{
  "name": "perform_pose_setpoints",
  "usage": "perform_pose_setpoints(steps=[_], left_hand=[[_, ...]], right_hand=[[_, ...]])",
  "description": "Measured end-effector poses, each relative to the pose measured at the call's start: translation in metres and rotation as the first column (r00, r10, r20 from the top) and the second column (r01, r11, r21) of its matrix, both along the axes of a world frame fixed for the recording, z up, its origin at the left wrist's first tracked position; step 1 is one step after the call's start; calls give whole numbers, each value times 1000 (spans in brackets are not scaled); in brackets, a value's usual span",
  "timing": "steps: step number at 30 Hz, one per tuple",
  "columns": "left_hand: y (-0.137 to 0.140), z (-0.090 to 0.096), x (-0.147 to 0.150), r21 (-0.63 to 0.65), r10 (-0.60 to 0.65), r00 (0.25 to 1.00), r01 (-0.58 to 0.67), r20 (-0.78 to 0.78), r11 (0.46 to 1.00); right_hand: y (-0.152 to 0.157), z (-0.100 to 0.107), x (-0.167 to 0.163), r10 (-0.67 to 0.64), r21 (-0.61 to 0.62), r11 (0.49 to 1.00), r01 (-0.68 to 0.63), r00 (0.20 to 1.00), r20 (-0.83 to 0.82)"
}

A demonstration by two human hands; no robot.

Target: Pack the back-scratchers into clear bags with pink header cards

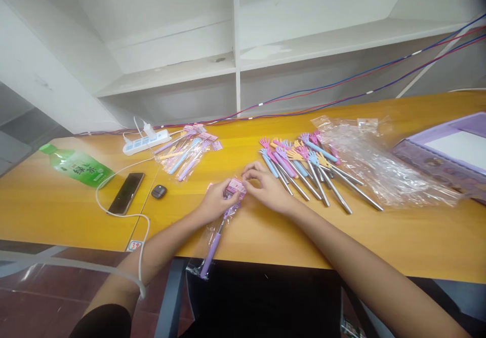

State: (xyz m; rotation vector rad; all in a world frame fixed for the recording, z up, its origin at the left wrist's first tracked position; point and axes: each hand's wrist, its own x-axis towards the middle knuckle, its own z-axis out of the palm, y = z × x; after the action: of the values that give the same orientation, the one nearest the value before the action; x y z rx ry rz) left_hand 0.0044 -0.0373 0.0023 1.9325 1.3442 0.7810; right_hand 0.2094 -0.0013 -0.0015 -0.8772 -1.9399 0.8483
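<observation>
From here, the left hand [217,201] pinches the pink card [236,186] atop a bagged purple back scratcher [211,255] jutting past the table [273,239] edge, so a slackened grip might drop it; whether the right hand [268,188], curled beside it, pinches anything, I can't tell.

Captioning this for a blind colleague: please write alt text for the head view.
A person's left hand holds a plastic-wrapped purple back scratcher by its pink-labelled end, the right hand close beside it. To the right lie unwrapped back scratchers and clear plastic bags; to the left, wrapped scratchers, a phone and a green bottle.
</observation>
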Motion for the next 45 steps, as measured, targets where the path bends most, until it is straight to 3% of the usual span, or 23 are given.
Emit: perform_pose_setpoints(steps=[4, 7, 9, 11, 14, 15, 17, 19, 21, 23, 25, 28, 33, 38, 42, 45], left_hand=[[0, 0, -1, -23, 3, 998, -1, 67, 1000], [1, 1, -1, -92, 69, 969, -49, 237, 995], [2, 4, -2, -170, 159, 891, -94, 426, 981], [4, 7, -4, -253, 270, 764, -145, 585, 957], [9, 10, -5, -337, 389, 586, -202, 711, 920], [11, 11, -5, -346, 404, 547, -210, 733, 914], [14, 10, -4, -350, 413, 493, -220, 765, 911], [16, 8, -1, -340, 411, 457, -234, 788, 911], [16, 4, 3, -337, 408, 445, -232, 797, 912], [12, 0, 6, -347, 396, 485, -191, 780, 918], [8, -4, 7, -356, 340, 586, -93, 736, 930], [3, -6, 5, -337, 193, 711, 66, 677, 939], [3, -8, 4, -321, 23, 792, 220, 610, 921], [0, -6, 4, -190, -34, 817, 174, 575, 966], [-3, 2, -2, 62, -104, 961, 91, 256, 994], [-2, 6, -4, 196, -124, 989, 107, 76, 975]], right_hand=[[8, -3, 1, -150, -47, 988, 144, 978, -143], [15, -5, 8, -254, -71, 967, 244, 946, -201], [18, -5, 11, -249, -138, 964, 226, 952, -177], [17, -6, 12, -187, -181, 969, 168, 978, -89], [8, -3, 6, -172, -89, 981, 173, 985, 21], [4, -2, 3, -143, -73, 987, 144, 989, 26], [-7, 1, -5, 54, -163, 985, -54, 999, -1], [-19, 2, -14, 298, -317, 897, -307, 951, -79], [-29, 3, -22, 413, -428, 789, -441, 896, -162], [-35, 3, -27, 424, -499, 726, -473, 879, -217], [-35, 4, -27, 358, -544, 712, -444, 896, -264], [-27, 7, -20, 174, -525, 789, -319, 936, -307], [-9, 9, -4, -90, -458, 885, -85, 934, -347], [-2, 7, 0, -164, -426, 905, -10, 914, -370], [0, 11, 1, -206, -431, 903, 8, 887, -414], [3, 16, 4, -247, -421, 906, 38, 856, -455]])
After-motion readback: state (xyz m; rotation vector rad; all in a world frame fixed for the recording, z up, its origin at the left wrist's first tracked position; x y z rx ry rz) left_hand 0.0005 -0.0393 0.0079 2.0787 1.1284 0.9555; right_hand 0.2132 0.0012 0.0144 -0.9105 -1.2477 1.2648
